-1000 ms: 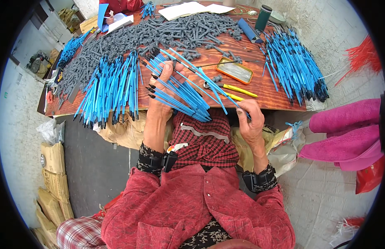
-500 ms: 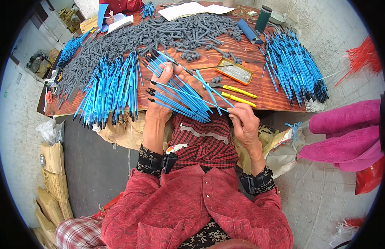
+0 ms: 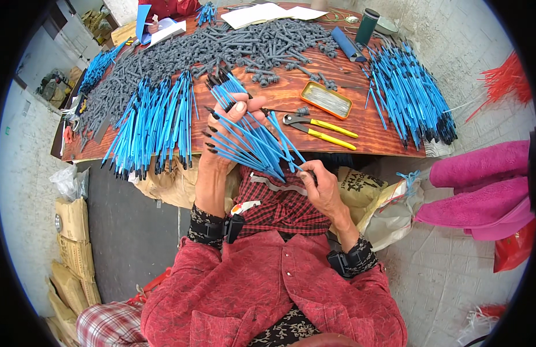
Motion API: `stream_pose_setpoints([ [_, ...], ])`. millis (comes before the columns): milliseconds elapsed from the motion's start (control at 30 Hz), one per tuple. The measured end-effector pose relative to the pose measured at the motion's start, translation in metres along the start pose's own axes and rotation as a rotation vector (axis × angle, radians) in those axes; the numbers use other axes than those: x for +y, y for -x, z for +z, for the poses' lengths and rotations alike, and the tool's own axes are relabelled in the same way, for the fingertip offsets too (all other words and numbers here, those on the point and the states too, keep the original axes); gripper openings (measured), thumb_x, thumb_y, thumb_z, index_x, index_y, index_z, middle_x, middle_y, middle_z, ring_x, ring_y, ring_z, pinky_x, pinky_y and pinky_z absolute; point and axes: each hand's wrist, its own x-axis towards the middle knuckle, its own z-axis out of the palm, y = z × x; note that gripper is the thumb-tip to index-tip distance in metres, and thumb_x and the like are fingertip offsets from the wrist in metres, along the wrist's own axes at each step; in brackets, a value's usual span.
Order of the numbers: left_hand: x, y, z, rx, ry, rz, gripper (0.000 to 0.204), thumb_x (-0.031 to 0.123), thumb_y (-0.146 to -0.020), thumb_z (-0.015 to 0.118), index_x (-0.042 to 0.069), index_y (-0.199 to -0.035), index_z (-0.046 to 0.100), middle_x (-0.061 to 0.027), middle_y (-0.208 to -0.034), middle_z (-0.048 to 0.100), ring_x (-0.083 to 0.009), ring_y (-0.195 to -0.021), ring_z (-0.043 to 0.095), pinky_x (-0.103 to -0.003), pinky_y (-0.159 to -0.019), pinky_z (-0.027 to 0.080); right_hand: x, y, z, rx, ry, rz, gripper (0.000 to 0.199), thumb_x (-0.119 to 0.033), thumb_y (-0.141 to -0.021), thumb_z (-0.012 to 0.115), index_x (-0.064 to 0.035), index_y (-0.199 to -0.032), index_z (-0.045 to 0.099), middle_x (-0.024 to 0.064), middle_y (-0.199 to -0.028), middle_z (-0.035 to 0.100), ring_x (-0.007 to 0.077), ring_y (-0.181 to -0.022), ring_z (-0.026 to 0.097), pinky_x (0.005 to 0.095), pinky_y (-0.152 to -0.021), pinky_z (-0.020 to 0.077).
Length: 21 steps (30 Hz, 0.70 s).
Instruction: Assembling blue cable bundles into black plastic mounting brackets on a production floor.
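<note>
My left hand (image 3: pixel 220 136) is closed round a fanned bundle of thin blue sticks (image 3: pixel 253 144) with black tips, held above the table's near edge and my lap. The thumb lies across the bundle. My right hand (image 3: pixel 325 194) pinches the end of a blue stick at the bundle's lower right; its fingers partly hide that end. A thin dark rod pokes out beside the left fingers toward the pliers (image 3: pixel 325 134), which have dark jaws and yellow handles. Behind them sits an orange-rimmed tin (image 3: pixel 328 99) of fine pale wires or needles.
Grey ribbed plastic pieces (image 3: pixel 221 49) are heaped across the wooden table (image 3: pixel 372 130). Piles of blue sticks lie left (image 3: pixel 158 124) and right (image 3: pixel 412 95). A green flask (image 3: pixel 367 26) stands far right near a blue case (image 3: pixel 347 44). Across the table, another person's hand (image 3: pixel 154 27) is beside papers.
My right hand has moved left and down, bringing its stick to the bundle's lower end. The bundle has tilted steeper, and the left fingers have shifted over it.
</note>
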Motion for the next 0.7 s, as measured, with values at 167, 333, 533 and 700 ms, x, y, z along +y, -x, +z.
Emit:
stream_pose_setpoints([
  [167, -0.002, 0.004, -0.001, -0.163, -0.053, 0.024, 0.021, 0.013, -0.094, 0.068, 0.007, -0.111, 0.059, -0.0234, -0.110, 0.070, -0.0244, -0.083, 0.072, -0.034, -0.062, 0.063, 0.004, 0.007, 0.012, -0.025, 0.026, 0.010, 0.010, -0.010, -0.095, 0.063, -0.0052, -0.102, 0.059, 0.0141, -0.082, 0.066, 0.0324, -0.069, 0.067, 0.0393, -0.060, 0.0510],
  [333, -0.005, 0.004, -0.007, -0.291, -0.062, 0.005, 0.034, 0.012, -0.097, 0.063, 0.005, -0.129, 0.055, -0.0212, -0.105, 0.071, -0.0229, -0.084, 0.069, -0.036, -0.069, 0.060, -0.008, 0.009, 0.022, -0.120, 0.031, -0.011, 0.010, -0.014, -0.096, 0.063, -0.0058, -0.099, 0.058, 0.0135, -0.081, 0.064, 0.0347, -0.071, 0.065, 0.0419, -0.060, 0.0497],
  [533, -0.002, 0.007, -0.004, -0.311, -0.043, -0.014, 0.026, 0.014, -0.097, 0.065, 0.003, -0.121, 0.062, -0.0280, -0.124, 0.065, -0.0237, -0.089, 0.069, -0.034, -0.072, 0.059, -0.007, 0.012, 0.036, -0.122, 0.047, -0.051, 0.009, -0.012, -0.096, 0.061, -0.0042, -0.097, 0.056, 0.0132, -0.088, 0.062, 0.0369, -0.074, 0.064, 0.0446, -0.060, 0.0486],
  [700, -0.001, 0.018, 0.009, -0.289, -0.135, -0.023, 0.036, 0.016, -0.096, 0.066, 0.002, -0.129, 0.058, -0.0287, -0.126, 0.064, -0.0267, -0.093, 0.072, -0.033, -0.073, 0.059, -0.007, 0.011, 0.042, -0.133, 0.092, -0.125, 0.009, -0.011, -0.096, 0.061, -0.0039, -0.097, 0.055, 0.0142, -0.086, 0.059, 0.0379, -0.073, 0.062, 0.0450, -0.058, 0.0468],
])
